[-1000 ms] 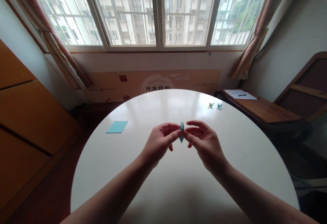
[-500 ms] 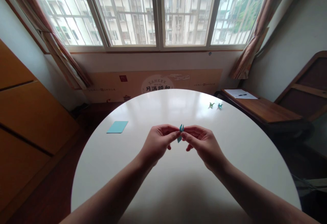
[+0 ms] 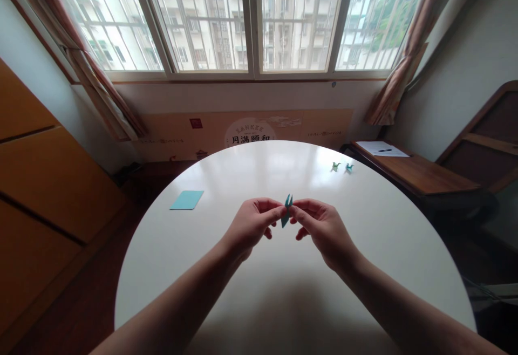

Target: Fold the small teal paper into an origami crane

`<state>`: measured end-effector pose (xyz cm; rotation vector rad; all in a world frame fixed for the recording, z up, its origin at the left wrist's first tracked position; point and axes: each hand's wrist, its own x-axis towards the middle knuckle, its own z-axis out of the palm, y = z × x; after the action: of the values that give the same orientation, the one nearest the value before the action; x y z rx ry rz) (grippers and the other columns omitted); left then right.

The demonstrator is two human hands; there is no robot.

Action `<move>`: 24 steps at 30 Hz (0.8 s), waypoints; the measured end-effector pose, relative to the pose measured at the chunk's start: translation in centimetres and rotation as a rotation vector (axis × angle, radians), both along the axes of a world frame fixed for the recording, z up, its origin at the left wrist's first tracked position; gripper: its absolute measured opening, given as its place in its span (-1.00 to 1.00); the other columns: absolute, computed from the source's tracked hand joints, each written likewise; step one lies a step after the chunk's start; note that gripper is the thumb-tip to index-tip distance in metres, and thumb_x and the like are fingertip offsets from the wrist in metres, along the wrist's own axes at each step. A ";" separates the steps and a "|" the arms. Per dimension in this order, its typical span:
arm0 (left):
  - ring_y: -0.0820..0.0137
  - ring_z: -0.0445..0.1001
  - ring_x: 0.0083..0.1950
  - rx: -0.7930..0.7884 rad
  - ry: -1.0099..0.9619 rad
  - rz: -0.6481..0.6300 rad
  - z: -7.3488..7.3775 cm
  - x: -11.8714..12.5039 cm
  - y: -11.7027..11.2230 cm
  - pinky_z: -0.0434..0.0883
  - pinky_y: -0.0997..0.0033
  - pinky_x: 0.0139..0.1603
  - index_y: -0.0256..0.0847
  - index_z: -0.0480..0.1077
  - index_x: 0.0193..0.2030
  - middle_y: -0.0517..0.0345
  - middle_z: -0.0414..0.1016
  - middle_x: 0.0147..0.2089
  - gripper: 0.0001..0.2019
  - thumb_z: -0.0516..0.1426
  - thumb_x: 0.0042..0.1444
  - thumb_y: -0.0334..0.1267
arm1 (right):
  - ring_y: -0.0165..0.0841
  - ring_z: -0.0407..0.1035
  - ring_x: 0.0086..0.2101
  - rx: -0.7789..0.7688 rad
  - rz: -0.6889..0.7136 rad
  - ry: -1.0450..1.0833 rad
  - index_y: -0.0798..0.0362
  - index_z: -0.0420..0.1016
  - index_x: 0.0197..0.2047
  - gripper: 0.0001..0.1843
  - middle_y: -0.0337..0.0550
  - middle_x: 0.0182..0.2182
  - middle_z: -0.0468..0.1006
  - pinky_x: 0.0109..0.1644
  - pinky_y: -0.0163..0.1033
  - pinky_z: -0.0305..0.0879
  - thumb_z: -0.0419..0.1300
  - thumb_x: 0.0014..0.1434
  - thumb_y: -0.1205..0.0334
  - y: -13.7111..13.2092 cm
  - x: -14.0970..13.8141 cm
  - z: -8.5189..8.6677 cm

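Observation:
Above the middle of the white round table (image 3: 194,268), a small teal piece of folded paper (image 3: 286,218) is pinched between both hands. My left hand (image 3: 254,220) grips its left side between thumb and forefinger. From the other side, my right hand (image 3: 318,219) holds it the same way. Two narrow points of the paper stick up between the fingertips, and one wider point hangs below. The fingertips cover its middle.
A square of light blue paper (image 3: 187,200) lies at the table's left. Toward the back right stand a green folded paper bird (image 3: 335,166) and a blue one (image 3: 349,168). Beyond the table, a wooden bench (image 3: 437,174) carries a white sheet (image 3: 382,149) and a pen.
The two upper points of the folded paper stand slightly farther apart, and more of the paper shows between the fingertips. Both hands stay in nearly the same place.

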<state>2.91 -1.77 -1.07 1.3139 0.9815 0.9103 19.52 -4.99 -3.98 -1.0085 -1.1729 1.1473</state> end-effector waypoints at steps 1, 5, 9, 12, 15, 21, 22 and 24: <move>0.48 0.27 -0.49 -0.007 -0.013 0.013 -0.1 0.0 0.0 0.19 0.54 -0.57 -0.28 0.57 -0.43 0.16 0.44 -0.51 -0.69 0.40 -0.11 -0.03 | -0.26 0.47 -0.32 -0.017 0.014 -0.004 0.08 0.68 -0.20 -0.64 -0.07 -0.37 0.64 -0.51 -0.32 0.42 0.42 0.07 -0.03 0.0 0.0 0.1; 0.51 0.22 -0.52 -0.003 -0.037 0.058 -0.3 0.1 0.0 0.15 0.55 -0.58 -0.29 0.56 -0.44 0.21 0.37 -0.56 -0.69 0.40 -0.13 -0.05 | -0.24 0.47 -0.29 -0.029 0.043 -0.004 0.10 0.65 -0.21 -0.64 -0.05 -0.34 0.63 -0.54 -0.35 0.41 0.43 0.05 -0.01 0.0 0.0 0.1; 0.53 0.21 -0.55 0.024 -0.015 0.070 -0.5 0.5 -0.3 0.14 0.54 -0.59 -0.30 0.57 -0.42 0.19 0.42 -0.54 -0.70 0.37 -0.11 -0.06 | -0.31 0.42 -0.36 -0.020 0.050 -0.005 0.11 0.62 -0.25 -0.70 -0.10 -0.38 0.58 -0.57 -0.37 0.38 0.36 0.12 0.02 0.1 -0.2 0.0; 0.49 0.30 -0.51 0.062 0.011 0.037 -0.5 0.6 -0.5 0.18 0.53 -0.58 -0.30 0.59 -0.37 0.10 0.52 -0.46 -0.70 0.36 -0.07 -0.05 | -0.35 0.39 -0.40 -0.013 0.053 -0.003 0.09 0.60 -0.28 -0.77 -0.17 -0.43 0.53 -0.56 -0.38 0.37 0.31 0.14 0.08 0.1 -0.2 0.0; 0.44 0.38 -0.46 0.092 0.019 0.015 -0.5 0.6 -0.5 0.24 0.54 -0.57 -0.29 0.60 -0.34 0.06 0.56 -0.42 -0.70 0.35 -0.02 -0.05 | -0.35 0.39 -0.40 -0.026 0.044 0.004 0.09 0.59 -0.32 -0.80 -0.18 -0.45 0.52 -0.55 -0.38 0.36 0.30 0.12 0.11 0.1 -0.2 0.2; 0.43 0.42 -0.46 0.158 0.052 0.020 -0.8 0.3 -0.3 0.32 0.54 -0.57 -0.31 0.59 -0.31 0.07 0.57 -0.43 -0.71 0.34 0.03 -0.06 | -0.36 0.39 -0.43 -0.021 0.040 -0.052 0.10 0.58 -0.34 -0.78 -0.17 -0.46 0.54 -0.55 -0.36 0.36 0.32 0.09 0.10 0.1 0.0 0.3; 0.43 0.42 -0.46 0.172 0.056 0.028 -0.9 0.2 -0.2 0.32 0.55 -0.58 -0.31 0.59 -0.30 0.07 0.57 -0.42 -0.71 0.34 0.03 -0.07 | -0.36 0.40 -0.43 -0.010 0.035 -0.064 0.10 0.57 -0.34 -0.78 -0.16 -0.45 0.55 -0.55 -0.36 0.36 0.32 0.10 0.10 0.1 0.0 0.2; 0.44 0.41 -0.47 0.194 0.070 0.040 -1.0 0.2 -0.2 0.33 0.55 -0.59 -0.33 0.59 -0.29 0.08 0.57 -0.42 -0.70 0.33 0.06 -0.07 | -0.35 0.41 -0.41 0.007 0.027 -0.081 0.10 0.57 -0.33 -0.78 -0.16 -0.43 0.56 -0.55 -0.37 0.36 0.32 0.12 0.09 0.1 -0.1 0.1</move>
<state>3.10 -1.99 -2.07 1.5026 0.9952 1.0163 19.46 -4.89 -3.88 -1.0442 -1.2574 1.1317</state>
